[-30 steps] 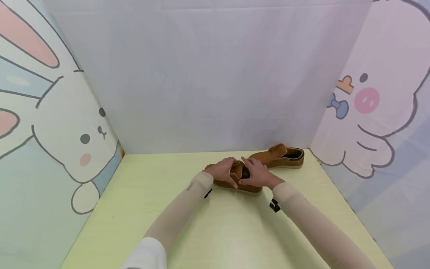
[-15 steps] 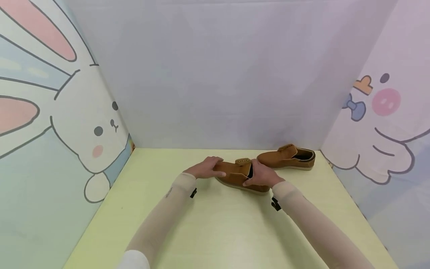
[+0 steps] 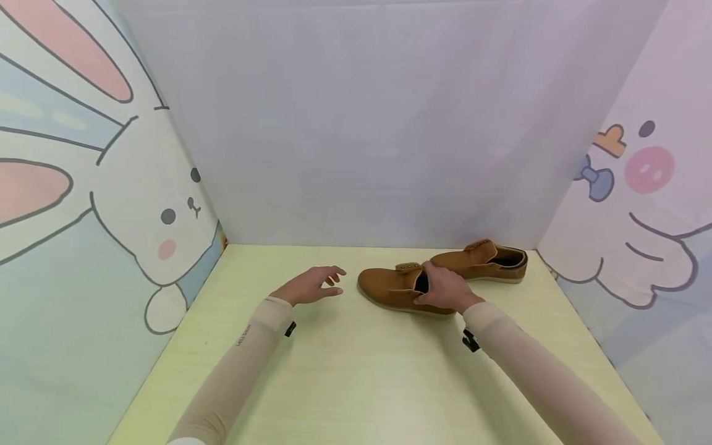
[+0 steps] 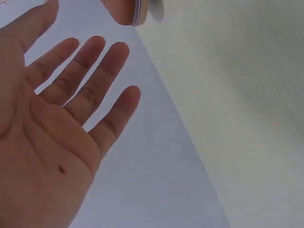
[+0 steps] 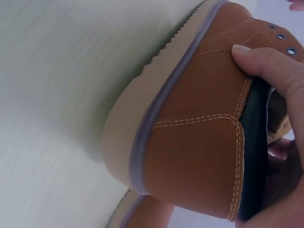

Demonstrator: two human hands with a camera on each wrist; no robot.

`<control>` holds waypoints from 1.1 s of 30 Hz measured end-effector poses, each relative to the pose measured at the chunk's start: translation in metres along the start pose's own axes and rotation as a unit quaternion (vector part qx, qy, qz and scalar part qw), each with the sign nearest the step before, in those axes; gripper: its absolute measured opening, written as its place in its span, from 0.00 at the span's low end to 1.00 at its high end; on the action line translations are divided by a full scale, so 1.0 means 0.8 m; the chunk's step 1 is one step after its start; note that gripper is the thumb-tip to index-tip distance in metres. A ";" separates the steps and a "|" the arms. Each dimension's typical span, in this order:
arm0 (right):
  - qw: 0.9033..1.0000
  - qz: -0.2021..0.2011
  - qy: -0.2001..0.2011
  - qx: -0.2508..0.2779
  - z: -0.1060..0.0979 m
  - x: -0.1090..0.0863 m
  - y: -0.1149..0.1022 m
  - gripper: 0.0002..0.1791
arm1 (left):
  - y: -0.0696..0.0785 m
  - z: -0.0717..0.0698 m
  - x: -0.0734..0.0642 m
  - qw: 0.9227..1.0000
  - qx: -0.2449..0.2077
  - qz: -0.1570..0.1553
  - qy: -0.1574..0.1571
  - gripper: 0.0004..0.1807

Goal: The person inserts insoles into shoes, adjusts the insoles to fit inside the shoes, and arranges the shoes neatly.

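Note:
A brown shoe point(image 3: 386, 288) with no laces stands on the table, its toe pointing left. My right hand point(image 3: 449, 289) grips its upper at the opening; in the right wrist view the thumb point(image 5: 266, 61) lies on the outer side near the eyelets and the other fingers reach inside. My left hand point(image 3: 308, 285) hovers left of the toe, apart from it, with loosely bent fingers and nothing in them. The left wrist view shows its bare palm point(image 4: 52, 156). Behind and to the right stands the matching brown shoe point(image 3: 473, 262), partly covered by my right hand.
The pale yellow table point(image 3: 356, 383) ends at a light grey cloth wall point(image 3: 356, 142) at the back. Side walls with a cartoon rabbit point(image 3: 144, 204) and a pink-cheeked cartoon animal point(image 3: 651, 204) flank it. The second shoe is close to the back right corner.
My left hand has let go of the near shoe and moved left, away from the toe. My right hand has stayed on the shoe's opening. The head view has shifted slightly.

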State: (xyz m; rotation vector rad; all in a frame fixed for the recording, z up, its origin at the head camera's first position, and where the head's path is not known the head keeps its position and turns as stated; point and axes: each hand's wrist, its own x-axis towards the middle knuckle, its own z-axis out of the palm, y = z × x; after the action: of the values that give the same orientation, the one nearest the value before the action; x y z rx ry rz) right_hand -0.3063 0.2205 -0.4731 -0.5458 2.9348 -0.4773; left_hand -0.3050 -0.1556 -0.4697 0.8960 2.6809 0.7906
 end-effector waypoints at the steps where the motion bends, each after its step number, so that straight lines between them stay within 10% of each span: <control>1: 1.000 -0.006 0.004 -0.005 -0.003 -0.003 0.004 0.52 | -0.002 -0.001 -0.001 1.000 -0.001 0.000 0.002 0.26; 33: 0.999 -0.049 -0.020 -0.007 -0.069 -0.095 0.193 0.59 | -0.015 0.016 -0.005 0.999 -0.022 -0.015 -0.017 0.26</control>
State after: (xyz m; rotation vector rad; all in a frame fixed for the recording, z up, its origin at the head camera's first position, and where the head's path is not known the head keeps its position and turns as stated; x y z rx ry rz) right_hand -0.2963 0.4010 -0.4667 -0.6939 2.8861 -0.4523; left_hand -0.3032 -0.1604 -0.4869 0.8503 2.6292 0.8178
